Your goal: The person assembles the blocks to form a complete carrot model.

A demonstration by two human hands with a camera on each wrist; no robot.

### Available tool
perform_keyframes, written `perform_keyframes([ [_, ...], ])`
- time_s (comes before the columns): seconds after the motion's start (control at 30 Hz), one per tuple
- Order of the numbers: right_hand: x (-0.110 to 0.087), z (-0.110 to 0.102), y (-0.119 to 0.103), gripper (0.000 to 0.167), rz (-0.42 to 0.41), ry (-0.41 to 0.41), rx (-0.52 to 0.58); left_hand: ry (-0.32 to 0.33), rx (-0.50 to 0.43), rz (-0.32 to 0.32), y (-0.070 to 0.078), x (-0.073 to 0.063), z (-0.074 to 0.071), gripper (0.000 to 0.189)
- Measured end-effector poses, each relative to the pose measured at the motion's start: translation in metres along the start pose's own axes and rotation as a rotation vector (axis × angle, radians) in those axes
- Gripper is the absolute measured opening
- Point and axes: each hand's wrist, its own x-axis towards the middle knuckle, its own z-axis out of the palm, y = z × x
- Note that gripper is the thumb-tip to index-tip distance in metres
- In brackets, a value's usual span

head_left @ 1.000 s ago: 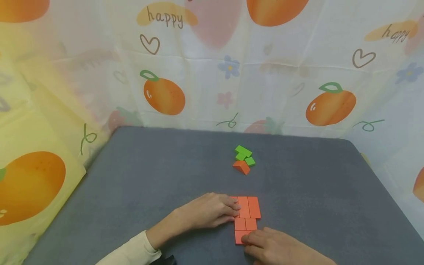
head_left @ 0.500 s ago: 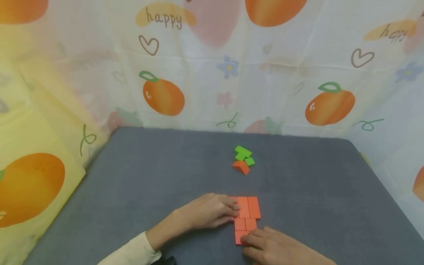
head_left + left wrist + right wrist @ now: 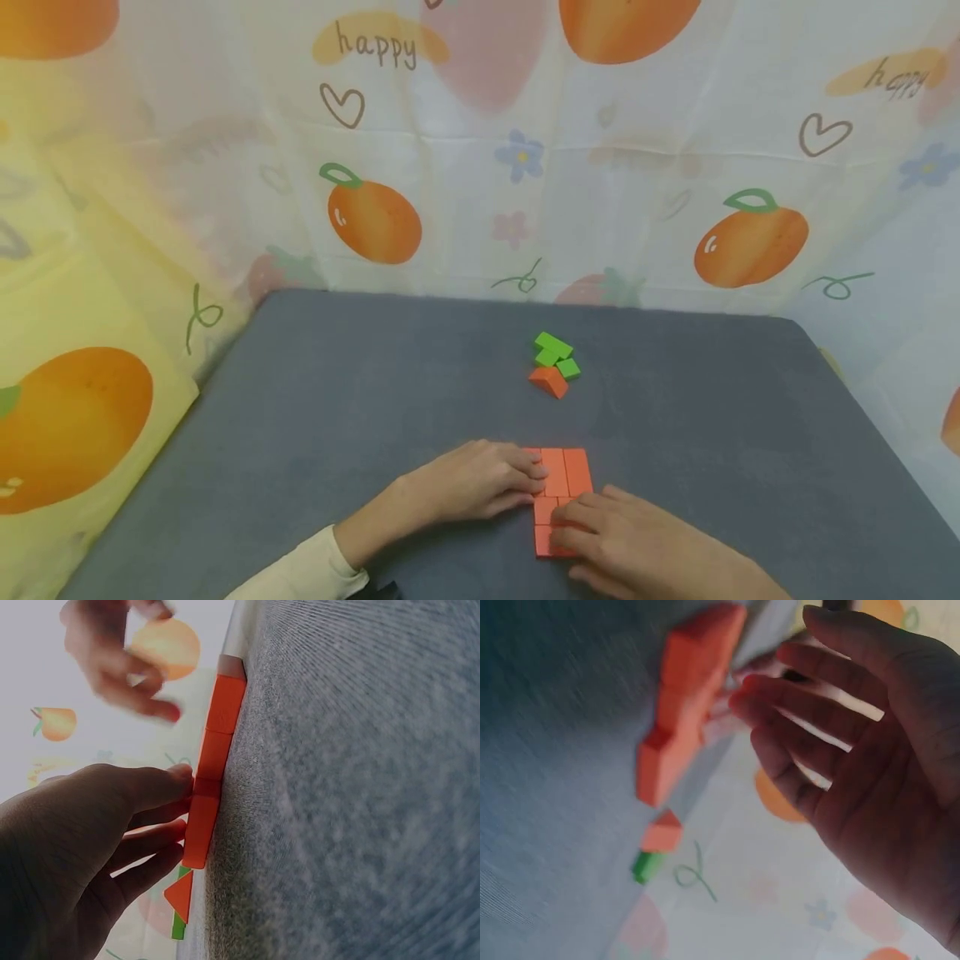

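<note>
Orange-red wooden building blocks (image 3: 578,472) lie flat against each other near the front of the table. Long blocks stand side by side at the far end, with two small ones before them and another block (image 3: 543,543) nearest me. My left hand (image 3: 483,479) rests against the left edge of the far blocks, fingertips on them, as the left wrist view shows with the thumb beside the orange block (image 3: 201,829). Above the near blocks hovers my right hand (image 3: 637,537), partly covering them. In the right wrist view its relaxed fingers (image 3: 795,742) are apart from the blocks and hold nothing.
Beyond the arrangement, a loose orange triangular block (image 3: 549,382) touches a small group of green blocks (image 3: 553,344). The grey table (image 3: 375,375) ends at a patterned curtain (image 3: 465,208) at the back, with a yellow cloth (image 3: 82,317) at the left.
My right hand has left the nearest block, rising and moving slightly forward over the blocks. The left hand keeps its place. The blocks have not visibly moved.
</note>
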Motion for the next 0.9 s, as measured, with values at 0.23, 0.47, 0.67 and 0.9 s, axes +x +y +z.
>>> perform_keyframes([
  [0.23, 0.024, -0.033, 0.036, 0.032, 0.214, -0.058, -0.002, 0.032, 0.028, 0.045, -0.002, -0.002, 0.001, 0.025],
  [0.47, 0.049, -0.033, 0.094, 0.033, 0.374, -0.030, -0.031, -0.001, 0.021, 0.027, -0.001, -0.001, 0.000, 0.027],
  [0.67, 0.065, -0.014, 0.122, 0.041, 0.480, -0.060, 0.044, -0.008, 0.011, 0.024, -0.001, -0.001, -0.002, 0.026],
  [0.9, 0.071, -0.004, 0.128, 0.030, 0.485, -0.146, 0.041, -0.008, 0.004, 0.029, -0.001, 0.000, -0.004, 0.027],
])
